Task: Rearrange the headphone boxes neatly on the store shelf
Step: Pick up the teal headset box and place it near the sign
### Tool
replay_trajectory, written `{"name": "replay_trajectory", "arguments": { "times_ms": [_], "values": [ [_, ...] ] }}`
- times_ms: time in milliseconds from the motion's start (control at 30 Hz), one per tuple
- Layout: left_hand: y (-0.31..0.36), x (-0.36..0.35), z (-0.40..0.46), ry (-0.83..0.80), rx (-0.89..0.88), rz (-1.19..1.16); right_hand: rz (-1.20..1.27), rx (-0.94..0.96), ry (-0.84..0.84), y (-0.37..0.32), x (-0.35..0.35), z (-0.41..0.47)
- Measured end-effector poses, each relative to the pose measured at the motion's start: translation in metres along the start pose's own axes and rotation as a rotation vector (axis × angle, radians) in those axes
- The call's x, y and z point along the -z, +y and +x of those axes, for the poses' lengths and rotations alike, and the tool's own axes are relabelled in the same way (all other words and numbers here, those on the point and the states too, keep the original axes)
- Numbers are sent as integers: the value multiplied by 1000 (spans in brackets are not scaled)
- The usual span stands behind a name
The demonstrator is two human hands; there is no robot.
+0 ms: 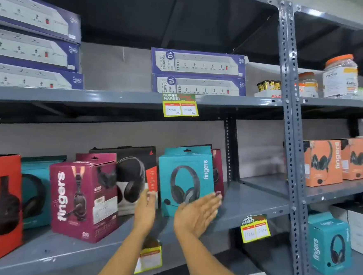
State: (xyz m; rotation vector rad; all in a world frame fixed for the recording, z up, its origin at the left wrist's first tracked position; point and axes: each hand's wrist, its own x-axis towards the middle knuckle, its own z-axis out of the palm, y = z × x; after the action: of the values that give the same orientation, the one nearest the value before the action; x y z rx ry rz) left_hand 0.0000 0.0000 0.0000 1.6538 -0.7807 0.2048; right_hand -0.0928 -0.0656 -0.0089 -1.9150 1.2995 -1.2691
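Two open hands frame a teal headphone box [185,180] on the shelf [255,204].
Left hand [145,210] and right hand [196,213] flat, each grip wide, holding nothing; maroon box [82,197] stands left.

The word "fingers" stands in white on the maroon box [84,197], on the teal box [186,180] between the two hands, on the orange boxes [322,163] at the right shelf, and on a lower teal box [329,246]. The blue boxes [198,63] on the upper shelf show "10". Yellow price tags [180,105] on the shelf edges read "SUPER MARKET"; one shows "1500 Rs", the other number is unclear.
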Motion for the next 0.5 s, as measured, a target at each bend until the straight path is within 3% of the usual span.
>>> {"name": "replay_trajectory", "arguments": {
  "times_ms": [100,200,367,500],
  "values": [
    [1,-29,18,-35,163,-106,-20,-171,-19,14,-5,19],
    [6,-45,33,-95,311,-384,-50,-86,-61,19,-12,28],
    [-1,-58,41,-54,361,-382,-51,-50,-17,21,-18,26],
    [8,-57,35,9,351,-441,99,21,72,29,-9,16]
  ]
}}
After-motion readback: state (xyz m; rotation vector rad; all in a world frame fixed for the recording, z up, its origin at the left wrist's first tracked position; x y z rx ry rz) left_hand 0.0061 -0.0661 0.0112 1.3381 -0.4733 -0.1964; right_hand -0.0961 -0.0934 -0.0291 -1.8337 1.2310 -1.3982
